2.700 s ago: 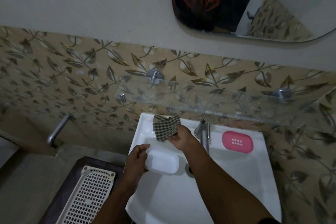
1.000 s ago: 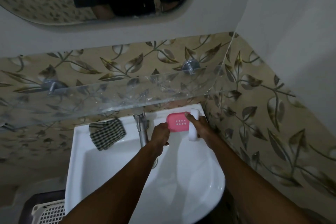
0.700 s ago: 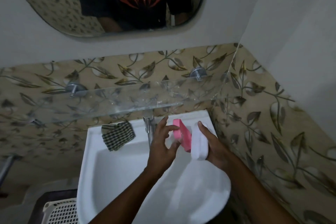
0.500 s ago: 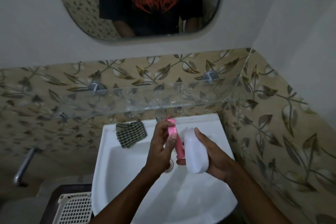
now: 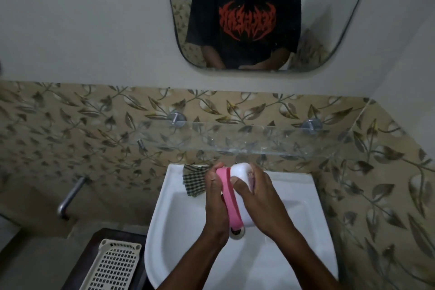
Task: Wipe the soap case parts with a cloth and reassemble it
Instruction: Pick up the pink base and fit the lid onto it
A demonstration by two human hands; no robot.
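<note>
Over the white sink (image 5: 306,231), your left hand (image 5: 215,205) clamps the pink tray (image 5: 229,200) against the white case (image 5: 242,186), gripped by your right hand (image 5: 261,202); the checked cloth (image 5: 194,180) lies on the rim behind.

Pink tray (image 5: 229,198) now pressed against white shell (image 5: 242,193); previously apart.

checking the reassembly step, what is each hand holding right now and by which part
The left hand grips the pink tray along its left edge; the right hand wraps the white case from its outer side, pressing both together above the sink.
</note>
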